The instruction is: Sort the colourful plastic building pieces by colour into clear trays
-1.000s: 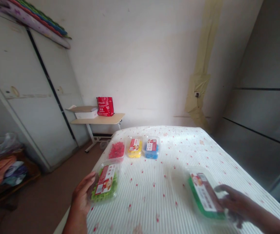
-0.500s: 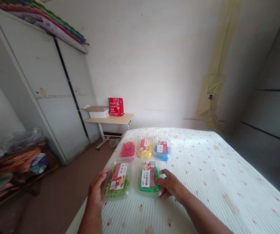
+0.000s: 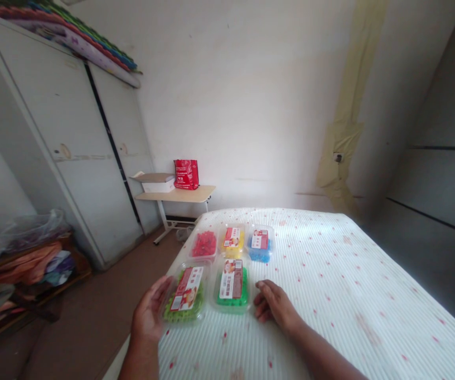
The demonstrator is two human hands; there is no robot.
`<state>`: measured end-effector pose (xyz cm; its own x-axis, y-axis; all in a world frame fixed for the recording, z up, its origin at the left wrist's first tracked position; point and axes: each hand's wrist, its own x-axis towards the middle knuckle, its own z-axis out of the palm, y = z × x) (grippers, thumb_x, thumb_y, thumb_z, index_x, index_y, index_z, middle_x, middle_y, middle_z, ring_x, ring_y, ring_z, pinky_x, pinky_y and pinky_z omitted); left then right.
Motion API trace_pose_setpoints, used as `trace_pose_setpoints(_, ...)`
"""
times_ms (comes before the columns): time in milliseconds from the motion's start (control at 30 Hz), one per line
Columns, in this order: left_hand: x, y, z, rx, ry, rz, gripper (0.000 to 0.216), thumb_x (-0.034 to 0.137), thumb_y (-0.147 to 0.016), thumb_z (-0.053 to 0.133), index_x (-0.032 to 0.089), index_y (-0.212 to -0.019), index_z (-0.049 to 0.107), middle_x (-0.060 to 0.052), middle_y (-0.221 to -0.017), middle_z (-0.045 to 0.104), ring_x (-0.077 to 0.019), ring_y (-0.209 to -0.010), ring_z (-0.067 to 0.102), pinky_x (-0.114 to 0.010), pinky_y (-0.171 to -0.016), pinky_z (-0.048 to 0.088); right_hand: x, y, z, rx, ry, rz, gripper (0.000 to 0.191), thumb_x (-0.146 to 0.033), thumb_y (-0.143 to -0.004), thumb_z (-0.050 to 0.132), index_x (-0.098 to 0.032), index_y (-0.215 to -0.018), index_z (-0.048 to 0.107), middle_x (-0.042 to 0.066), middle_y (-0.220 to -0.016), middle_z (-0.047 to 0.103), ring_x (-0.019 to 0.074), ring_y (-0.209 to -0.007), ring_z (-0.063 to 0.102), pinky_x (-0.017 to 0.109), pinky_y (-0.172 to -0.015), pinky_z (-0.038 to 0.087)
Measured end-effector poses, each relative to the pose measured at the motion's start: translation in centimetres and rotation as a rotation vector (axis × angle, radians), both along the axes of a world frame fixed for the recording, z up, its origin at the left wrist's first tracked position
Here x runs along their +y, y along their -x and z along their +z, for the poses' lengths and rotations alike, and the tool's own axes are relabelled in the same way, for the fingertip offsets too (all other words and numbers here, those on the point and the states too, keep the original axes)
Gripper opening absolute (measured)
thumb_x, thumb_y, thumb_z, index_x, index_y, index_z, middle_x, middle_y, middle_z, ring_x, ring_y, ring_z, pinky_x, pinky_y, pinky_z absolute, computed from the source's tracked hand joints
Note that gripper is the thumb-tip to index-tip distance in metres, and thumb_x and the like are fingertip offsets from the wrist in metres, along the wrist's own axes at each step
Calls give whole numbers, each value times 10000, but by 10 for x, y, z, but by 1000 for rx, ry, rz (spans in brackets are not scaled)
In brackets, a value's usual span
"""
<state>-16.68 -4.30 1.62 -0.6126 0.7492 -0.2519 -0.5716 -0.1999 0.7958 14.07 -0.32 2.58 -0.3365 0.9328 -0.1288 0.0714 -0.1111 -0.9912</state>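
My left hand [image 3: 148, 311] is curled against the left side of a clear plastic box of light green pieces [image 3: 183, 311], its fingers at the rim. Just right of that box lies a clear plastic box of darker green pieces [image 3: 233, 301]. My right hand [image 3: 272, 303] rests beside its right edge, slightly apart, with loosely bent fingers and nothing in them. Behind these stand three more boxes, holding red pieces [image 3: 204, 244], yellow pieces [image 3: 233, 250] and blue pieces [image 3: 259, 255]. Printed labels show on all the lids except the red one.
The boxes lie on a bed with a striped, dotted cover [image 3: 330, 285], towards its left edge. Beyond it, a small table [image 3: 180, 195] carries a red bag [image 3: 186, 174] and a white box [image 3: 158, 184]. A wardrobe [image 3: 73, 158] stands at the left.
My right hand has let go of the darker green box and drawn slightly away. That box has shifted left, closer to the light green one. The left hand stays at its box.
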Motion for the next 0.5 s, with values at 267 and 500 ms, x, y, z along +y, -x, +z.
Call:
trace_pose_setpoints(267,-5,5,5,10,-39,96,188,314,-620,556,198,-721,664,-36,-782,717,-241,-1052,589,-402,-956,437,-16,-121,5,-430,-349,-115,384,-551,-829,354,-212,-720,499,-38,-526,497,132,-507,515,248,-527,416)
trace_pose_setpoints(500,-11,-4,11,90,-25,190,156,337,-634,533,215,-706,596,-15,-726,680,-222,-992,605,-412,-974,413,-2,-252,4,-748,-326,-504,312,-512,-727,421,-241,-726,575,-10,-522,592,183,-527,565,281,-570,442)
